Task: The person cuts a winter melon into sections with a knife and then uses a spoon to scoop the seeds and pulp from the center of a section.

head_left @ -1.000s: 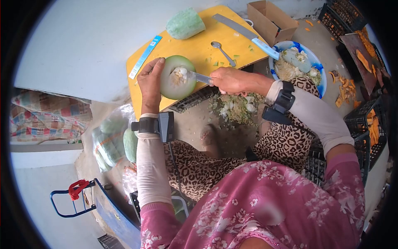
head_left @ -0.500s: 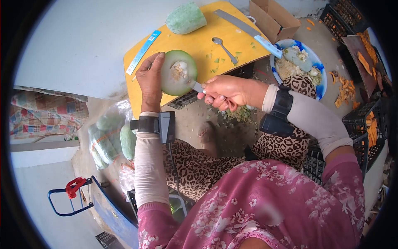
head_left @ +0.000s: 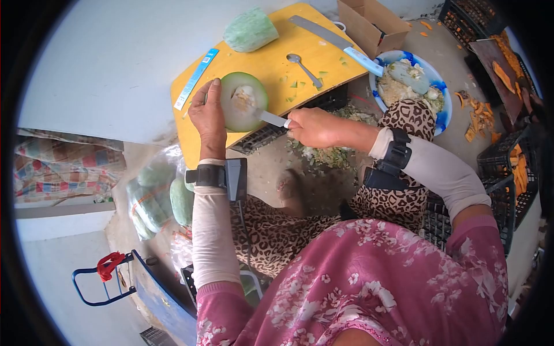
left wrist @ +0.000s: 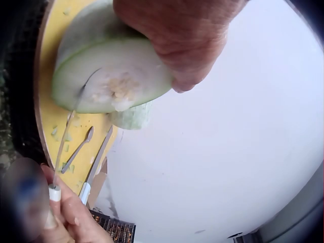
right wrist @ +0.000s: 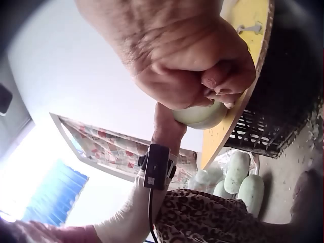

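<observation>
A cut green-rimmed melon (head_left: 247, 118) stands on the yellow board (head_left: 190, 138), its white flesh and seedy core facing the body. My left hand (head_left: 209, 118) holds its left side, thumb along the rim. My right hand (head_left: 323, 128) grips the white handle of a small knife (head_left: 273, 119). In the left wrist view the thin blade (left wrist: 63, 142) enters the flesh beside the seeds (left wrist: 121, 88). From the right wrist view, the curled right hand (right wrist: 187, 61) hides the knife and part of the melon (right wrist: 202, 117).
On the board lie a peeled melon piece (head_left: 250, 30), a spoon (head_left: 304, 69), a large knife (head_left: 329, 36) and a blue-white packet (head_left: 197, 79). A basin (head_left: 444, 95) with pulp, a carton (head_left: 369, 26) and black crates (head_left: 497, 167) are at the right. Bagged melons (head_left: 147, 205) lie at lower left.
The blade has gone from the core to the lower right of the cut face. My right hand first moved down and left with its fingers loosened, then turned back, knuckles up.
</observation>
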Tool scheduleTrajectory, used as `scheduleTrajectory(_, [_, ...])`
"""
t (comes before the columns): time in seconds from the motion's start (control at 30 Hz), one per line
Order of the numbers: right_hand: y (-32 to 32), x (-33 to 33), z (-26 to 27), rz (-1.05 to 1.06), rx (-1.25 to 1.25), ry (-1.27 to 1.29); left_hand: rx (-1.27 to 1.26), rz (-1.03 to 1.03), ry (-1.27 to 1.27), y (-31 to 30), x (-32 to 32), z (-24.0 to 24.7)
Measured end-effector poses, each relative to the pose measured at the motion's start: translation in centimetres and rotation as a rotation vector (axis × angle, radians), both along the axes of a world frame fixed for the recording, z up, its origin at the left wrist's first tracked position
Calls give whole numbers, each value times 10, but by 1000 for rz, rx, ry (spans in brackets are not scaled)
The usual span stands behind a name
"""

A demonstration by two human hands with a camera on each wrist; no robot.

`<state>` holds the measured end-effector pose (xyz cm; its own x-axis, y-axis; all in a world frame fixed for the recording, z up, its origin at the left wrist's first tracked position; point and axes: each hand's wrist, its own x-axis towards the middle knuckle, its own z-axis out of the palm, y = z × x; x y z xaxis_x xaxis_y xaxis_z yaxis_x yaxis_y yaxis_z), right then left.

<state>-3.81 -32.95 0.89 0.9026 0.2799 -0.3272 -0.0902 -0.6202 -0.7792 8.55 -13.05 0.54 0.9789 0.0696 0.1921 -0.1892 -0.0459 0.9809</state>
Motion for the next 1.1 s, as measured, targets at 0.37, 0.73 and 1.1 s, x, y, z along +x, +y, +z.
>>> scheduleTrajectory(0.37, [21,0,2,118,125,74,-18,114,-52,-5,-3,-7])
scheduleTrajectory(0.73, [37,3,27,-192,554,318,205,215,-145,4,17,-21])
scheduleTrajectory(1.1, [-8,7,7,-85,637,370,104,126,-42,5,15,-10])
